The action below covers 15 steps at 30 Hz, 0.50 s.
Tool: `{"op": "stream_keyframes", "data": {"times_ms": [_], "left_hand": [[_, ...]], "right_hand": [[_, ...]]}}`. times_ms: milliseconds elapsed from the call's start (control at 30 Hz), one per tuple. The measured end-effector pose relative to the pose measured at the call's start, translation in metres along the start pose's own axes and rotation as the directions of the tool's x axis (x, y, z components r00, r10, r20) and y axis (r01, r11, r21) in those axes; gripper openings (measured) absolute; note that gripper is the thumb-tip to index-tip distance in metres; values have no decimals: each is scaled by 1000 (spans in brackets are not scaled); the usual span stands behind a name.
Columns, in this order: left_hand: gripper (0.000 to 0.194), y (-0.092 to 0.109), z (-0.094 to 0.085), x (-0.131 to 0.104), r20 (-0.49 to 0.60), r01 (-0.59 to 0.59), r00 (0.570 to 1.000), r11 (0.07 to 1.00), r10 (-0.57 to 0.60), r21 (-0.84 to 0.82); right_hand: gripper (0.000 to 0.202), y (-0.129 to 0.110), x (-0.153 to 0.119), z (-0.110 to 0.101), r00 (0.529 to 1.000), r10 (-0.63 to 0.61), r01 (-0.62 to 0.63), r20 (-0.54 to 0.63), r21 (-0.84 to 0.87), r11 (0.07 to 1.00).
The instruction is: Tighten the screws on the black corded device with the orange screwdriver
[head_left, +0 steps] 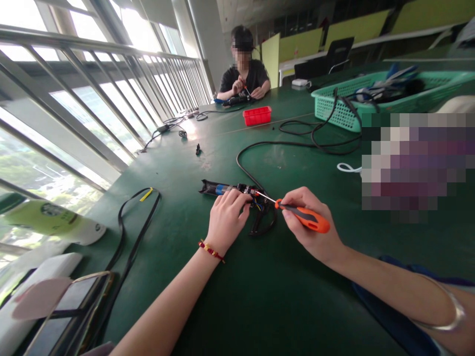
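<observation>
An opened black tubular electrical device [213, 188] lies on the green table, with a blue section, exposed parts and thin coloured wires near its middle. My left hand [229, 217] grips it from the near side, fingers bent over it and thumb close to the wires. My right hand [311, 225] is closed around the orange and black handle of a screwdriver [309, 219]. The screwdriver's thin shaft slants left and its tip reaches the exposed parts beside my left fingertips. The exact spot under the tip is too small to make out. A black cord [241, 153] loops behind the device.
A red bin [257, 115] and a turquoise basket [336, 110] holding tools stand farther back. Across the table a person [243, 74] works on a similar device. At left lie a black strap [120, 217], a phone [70, 306] and a green-white cup [55, 222].
</observation>
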<state>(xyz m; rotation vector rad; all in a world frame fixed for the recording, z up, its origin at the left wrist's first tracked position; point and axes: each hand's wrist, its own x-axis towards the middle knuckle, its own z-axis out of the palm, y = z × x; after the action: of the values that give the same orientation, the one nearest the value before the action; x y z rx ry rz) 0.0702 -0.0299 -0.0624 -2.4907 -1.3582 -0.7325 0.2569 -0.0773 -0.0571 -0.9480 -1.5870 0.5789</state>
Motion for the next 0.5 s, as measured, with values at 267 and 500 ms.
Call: {"op": "stream_keyframes", "data": {"times_ms": [267, 500], "left_hand": [[13, -2, 1, 1, 27, -20, 999, 1000, 20, 10], [7, -1, 2, 2, 44, 3, 999, 1000, -4, 11]], "right_hand": [[8, -2, 0, -1, 999, 16, -17, 48, 15, 1000], [6, -2, 2, 1, 994, 93, -97, 60, 63, 993]]}}
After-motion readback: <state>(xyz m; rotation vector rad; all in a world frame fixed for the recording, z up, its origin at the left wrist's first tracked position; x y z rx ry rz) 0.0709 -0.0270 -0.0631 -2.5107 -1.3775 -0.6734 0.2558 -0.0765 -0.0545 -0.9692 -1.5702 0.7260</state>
